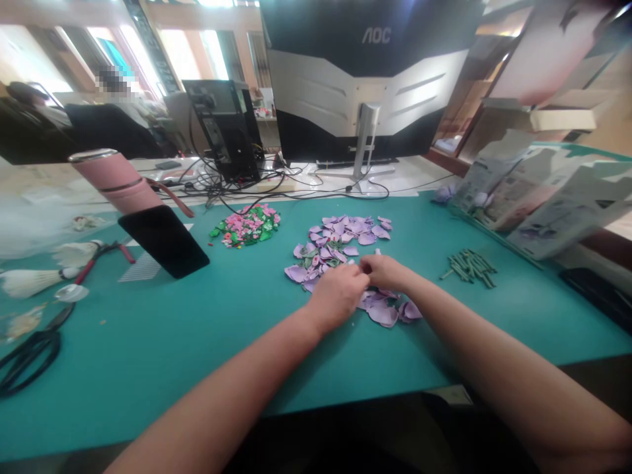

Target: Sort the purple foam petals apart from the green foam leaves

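Observation:
My left hand and my right hand meet at the fingertips over light purple petals scattered on the green mat. The fingers of both are closed in a pinch, and whatever they hold is too small or hidden to make out. Green leafy bits and small red specks lie among the petals left of my hands. More purple petals rest just below and right of my fingers. A pile of short green sticks lies to the right. Farther back on the left sits a heap of small pink and green pieces.
A black phone leans against a pink bottle at left. Black scissors and shuttlecocks lie at the left edge. Behind stand a monitor, cables and a computer case. Boxes line the right side. People sit beyond.

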A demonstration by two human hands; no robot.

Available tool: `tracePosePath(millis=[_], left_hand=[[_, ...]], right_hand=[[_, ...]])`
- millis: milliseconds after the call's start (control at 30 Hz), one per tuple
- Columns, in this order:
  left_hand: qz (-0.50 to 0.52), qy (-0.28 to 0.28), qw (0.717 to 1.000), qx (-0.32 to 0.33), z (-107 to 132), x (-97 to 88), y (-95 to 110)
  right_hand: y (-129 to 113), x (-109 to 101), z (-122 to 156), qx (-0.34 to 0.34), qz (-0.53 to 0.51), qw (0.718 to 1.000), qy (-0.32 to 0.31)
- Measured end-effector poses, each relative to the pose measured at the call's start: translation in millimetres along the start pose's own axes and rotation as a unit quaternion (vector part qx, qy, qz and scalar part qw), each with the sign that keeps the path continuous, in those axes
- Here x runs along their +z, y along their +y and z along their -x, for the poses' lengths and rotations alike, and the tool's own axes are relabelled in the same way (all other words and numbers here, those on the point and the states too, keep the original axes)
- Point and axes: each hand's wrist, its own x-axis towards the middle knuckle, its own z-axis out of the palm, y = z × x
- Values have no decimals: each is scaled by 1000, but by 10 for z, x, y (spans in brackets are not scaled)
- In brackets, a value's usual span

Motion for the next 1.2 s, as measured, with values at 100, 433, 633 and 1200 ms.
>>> tracePosePath(millis=[100, 433, 633, 1200], left_hand=[[-37, -36, 999, -2, -64, -31, -192], [-69, -56, 996, 19, -85, -22, -316], [-53, -42, 998, 2, -19, -65, -362], [-83, -44, 996, 11, -690, 106, -323]], right_hand=[[-23, -18, -3, -3, 2, 1000, -7], [308, -168, 31, 11, 40, 999, 20], [319, -97, 375, -63, 81, 987, 127], [162, 418, 735, -251, 138, 941, 182]])
